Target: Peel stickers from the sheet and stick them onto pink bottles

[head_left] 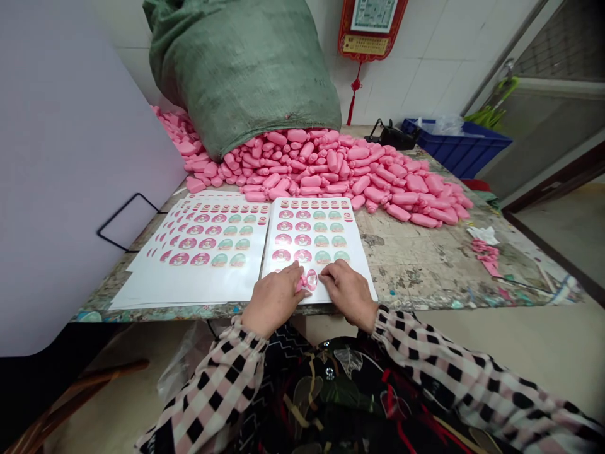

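Note:
My left hand point(278, 293) is closed around a small pink plastic bottle point(301, 284), pressing it down on the sticker sheet point(309, 224). On the bottle's right side shows a round pink and white sticker point(312, 279). Just to the right, my right hand point(350, 291) rests over the same sheet with its thumb and fingertips pinched together; whatever they hold is too small to make out. The sheet carries rows of pink and green stickers. Left of it lies a fanned stack of similar sticker sheets point(193, 284).
Behind the sheets spreads a big heap of pink bottles point(326, 170), spilling from a green sack point(246, 69). A blue crate point(467, 151) stands at the back right beside a black device point(394, 134). Pink scraps point(486, 252) lie at the right. A pale panel point(85, 176) rises at the left.

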Available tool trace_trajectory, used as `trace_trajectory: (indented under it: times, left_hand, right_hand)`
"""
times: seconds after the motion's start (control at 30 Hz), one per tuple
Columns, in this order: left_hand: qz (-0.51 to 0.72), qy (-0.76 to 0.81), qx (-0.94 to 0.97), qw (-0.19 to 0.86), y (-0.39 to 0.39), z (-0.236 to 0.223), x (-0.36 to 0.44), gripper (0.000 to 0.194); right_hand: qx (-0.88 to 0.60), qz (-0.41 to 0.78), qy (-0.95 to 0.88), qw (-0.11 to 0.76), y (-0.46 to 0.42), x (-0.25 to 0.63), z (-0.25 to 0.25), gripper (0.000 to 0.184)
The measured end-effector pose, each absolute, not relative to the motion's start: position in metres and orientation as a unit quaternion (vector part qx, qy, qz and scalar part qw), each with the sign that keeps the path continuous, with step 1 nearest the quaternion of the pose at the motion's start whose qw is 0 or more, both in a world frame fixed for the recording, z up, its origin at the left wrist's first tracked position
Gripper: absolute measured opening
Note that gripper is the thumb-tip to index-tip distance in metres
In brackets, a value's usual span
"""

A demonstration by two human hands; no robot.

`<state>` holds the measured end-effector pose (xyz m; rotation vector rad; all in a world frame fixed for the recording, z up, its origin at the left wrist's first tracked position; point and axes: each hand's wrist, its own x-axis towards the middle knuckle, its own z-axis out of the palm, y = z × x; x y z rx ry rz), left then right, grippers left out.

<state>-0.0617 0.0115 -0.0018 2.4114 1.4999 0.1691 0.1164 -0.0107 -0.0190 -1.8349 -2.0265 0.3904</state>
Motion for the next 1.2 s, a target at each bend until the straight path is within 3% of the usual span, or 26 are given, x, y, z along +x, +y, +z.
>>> trace_trajectory:
  times: [0.37,0.73,1.0,1.2]
  left_hand:
    - [0.048,0.52,0.837,0.162,0.012,0.002,-0.062,0.046]
    - [0.01,0.498,0.854,0.151,0.021,0.004,-0.059,0.059]
    - [0.015,0.49,0.859,0.148,0.019,0.007,-0.06,0.055]
    - [0.019,0.499,0.853,0.152,0.014,0.003,-0.065,0.063]
  right_hand:
    - [-0.653,0.148,-0.722,0.177,0.003,0.117,-0.012,0.021]
    - [-0.656,0.133,-0.716,0.195,-0.004,0.115,-0.016,0.023]
    - [-0.637,0.171,-0.674,0.331,-0.011,0.112,-0.024,0.026]
    - [-0.608,0.216,-0.635,0.425,-0.01,0.113,-0.033,0.028]
